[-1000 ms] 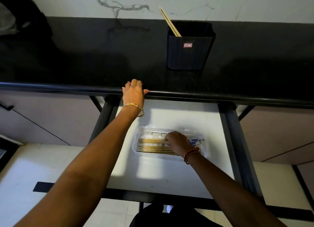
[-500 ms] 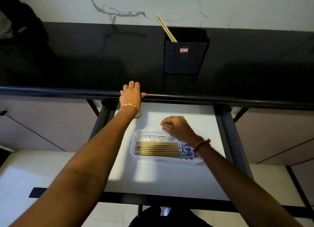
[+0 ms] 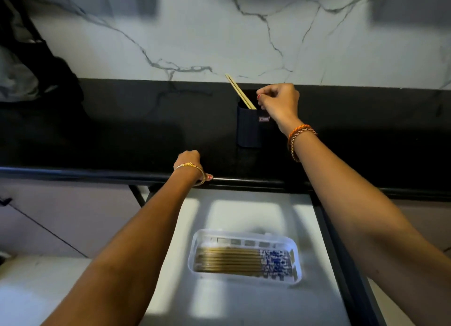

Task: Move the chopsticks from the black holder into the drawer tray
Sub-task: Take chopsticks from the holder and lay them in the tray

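The black surface (image 3: 122, 135) runs across the view under a marbled wall, with the open drawer (image 3: 244, 301) below its front edge. In the drawer sits the clear tray (image 3: 195, 255), already carrying a row of chopsticks laid flat, patterned ends to the right. On the surface near the wall stands the black holder (image 3: 247, 130), with the remaining chopsticks (image 3: 240, 91) leaning out of it to the left (two sticks, as far as can be seen).

The left hand (image 3: 188, 160) rests over the surface's front edge, fingers curled on the edge, holding nothing loose. The right hand (image 3: 278, 101) hovers at the holder's mouth, its fingers (image 3: 260, 98) bunched just beside the sticks; whether they touch cannot be told.

Judgement: the step in hand is the reach for another pick-up. The next move calls for pinching both sticks together, lifting clear of the rim, then laying them parallel with those in the tray.
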